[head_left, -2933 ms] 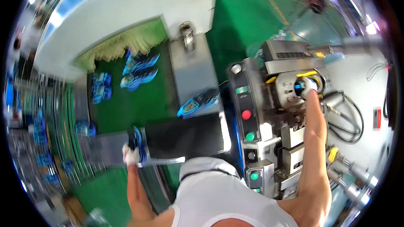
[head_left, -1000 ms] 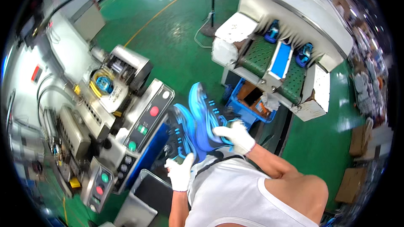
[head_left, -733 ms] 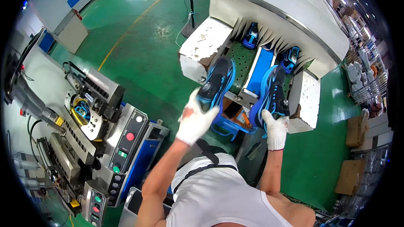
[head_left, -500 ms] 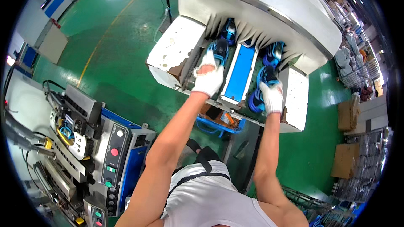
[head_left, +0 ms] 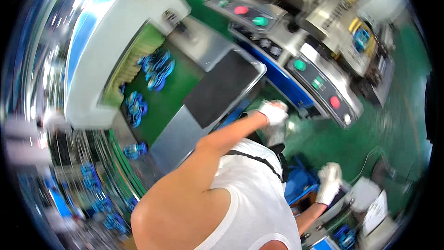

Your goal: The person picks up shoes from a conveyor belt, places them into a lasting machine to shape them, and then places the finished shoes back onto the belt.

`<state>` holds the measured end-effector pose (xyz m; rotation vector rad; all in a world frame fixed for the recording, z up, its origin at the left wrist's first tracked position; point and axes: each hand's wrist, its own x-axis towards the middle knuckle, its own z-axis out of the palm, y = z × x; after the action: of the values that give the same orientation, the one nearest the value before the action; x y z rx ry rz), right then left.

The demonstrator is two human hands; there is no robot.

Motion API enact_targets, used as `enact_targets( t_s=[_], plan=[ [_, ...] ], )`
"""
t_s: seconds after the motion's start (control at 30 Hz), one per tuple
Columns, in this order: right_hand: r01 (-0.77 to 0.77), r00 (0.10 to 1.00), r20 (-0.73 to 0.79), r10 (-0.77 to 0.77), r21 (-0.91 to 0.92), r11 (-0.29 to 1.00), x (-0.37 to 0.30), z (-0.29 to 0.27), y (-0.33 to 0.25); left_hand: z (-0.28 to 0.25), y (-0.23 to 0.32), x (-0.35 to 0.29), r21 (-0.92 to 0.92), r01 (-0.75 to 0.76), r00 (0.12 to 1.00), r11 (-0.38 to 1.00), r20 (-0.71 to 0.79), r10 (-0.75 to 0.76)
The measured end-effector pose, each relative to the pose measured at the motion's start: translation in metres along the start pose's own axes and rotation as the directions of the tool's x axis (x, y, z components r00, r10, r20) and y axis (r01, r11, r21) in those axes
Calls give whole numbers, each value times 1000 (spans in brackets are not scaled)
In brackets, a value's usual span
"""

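Note:
My left hand (head_left: 274, 112), in a white knit glove, is held out over the floor near the blue front of the control-panel machine. Motion smears its fingers, and I see nothing in them. My right hand (head_left: 329, 183), gloved likewise, hangs lower right beside a blue bin (head_left: 299, 183). Its fingers look loosely extended, with nothing visible in them. Blue shoes (head_left: 157, 69) lie clustered on the green belt (head_left: 173, 106) at left, below a curtained opening; more shoes (head_left: 135, 109) lie nearby. Another blue shoe (head_left: 346, 237) is at the lower right.
The metal machine (head_left: 319, 85) with coloured buttons stands at upper right. A white curtained machine (head_left: 95, 41) fills the upper left, with a dark mat (head_left: 222, 88) at the belt's end. Racks with blue shoes (head_left: 92, 178) stand lower left. A fan (head_left: 383, 171) is on the right.
My view has swung round to the left. Both hands have come away from the blue shoes in the curtained machine, which is now at lower right.

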<state>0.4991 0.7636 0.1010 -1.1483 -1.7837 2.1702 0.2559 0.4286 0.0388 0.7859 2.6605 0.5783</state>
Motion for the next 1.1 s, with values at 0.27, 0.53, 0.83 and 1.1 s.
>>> enact_targets(
  t_s=[0.27, 0.53, 0.83, 1.1],
  plan=[
    [240, 902, 422, 90, -666, 706, 62, 219, 14, -120, -301, -419, -458, 869, -57, 187, -469, -882],
    [130, 840, 285, 463, -932, 338, 29, 305, 10, -28, -344, -621, -808, 561, -555, -180, -205, -807],
    [471, 799, 227, 557, -812, -345, 91, 445, 27, -57, -494, -571, -778, 623, -614, -82, -422, -667],
    [736, 327, 777, 537, -566, 372, -11, 665, 41, -85, -401, -531, -678, 721, -304, 142, -494, -814]
  ],
)
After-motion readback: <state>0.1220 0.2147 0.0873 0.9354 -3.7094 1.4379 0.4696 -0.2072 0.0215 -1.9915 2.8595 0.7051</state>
